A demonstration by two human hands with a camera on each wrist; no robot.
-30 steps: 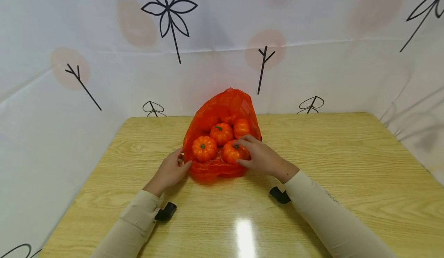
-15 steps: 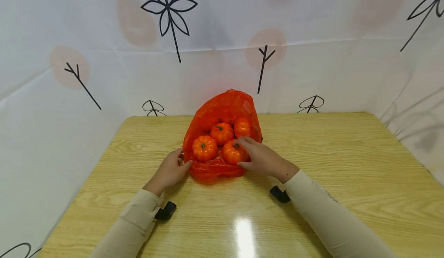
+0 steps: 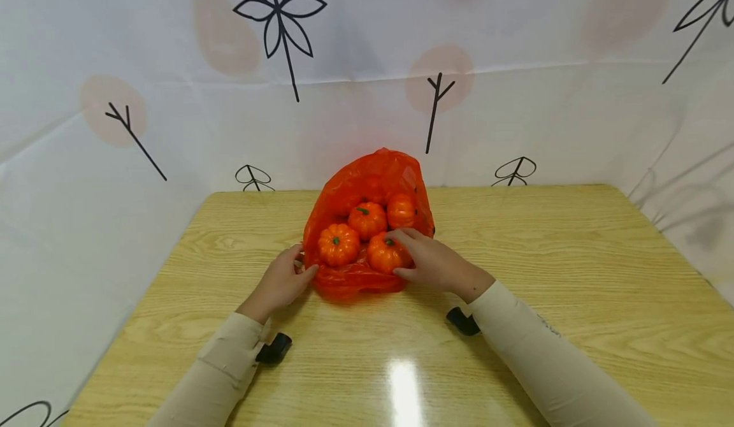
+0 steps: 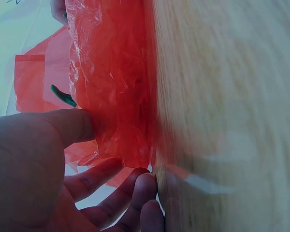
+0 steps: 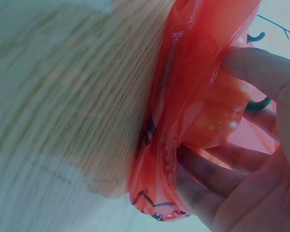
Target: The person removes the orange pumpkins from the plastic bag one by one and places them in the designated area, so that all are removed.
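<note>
A translucent orange-red plastic bag [image 3: 381, 169] lies on the table with its mouth facing me. Inside it are several small orange pumpkins with green stems, one of them a pumpkin [image 3: 338, 246] at the front left. My left hand [image 3: 281, 287] holds the bag's left edge, the thumb on the near side and the fingers round the lower corner. At the front right, my right hand [image 3: 438, 264] grips a pumpkin [image 3: 383, 255] in the bag's mouth. In the right wrist view, its thumb and fingers curl round that pumpkin [image 5: 217, 113]. The far pumpkins are partly hidden by the bag.
A light wooden table [image 3: 545, 248] spreads out around the bag. Behind it hangs a white cloth [image 3: 355, 115] with black plant drawings. Black pieces, one being a wrist mount [image 3: 275, 349], sit at both sleeves.
The view has tipped very slightly. Both hands stay where they were, at the bag's edge and on the front right pumpkin, with almost no movement.
</note>
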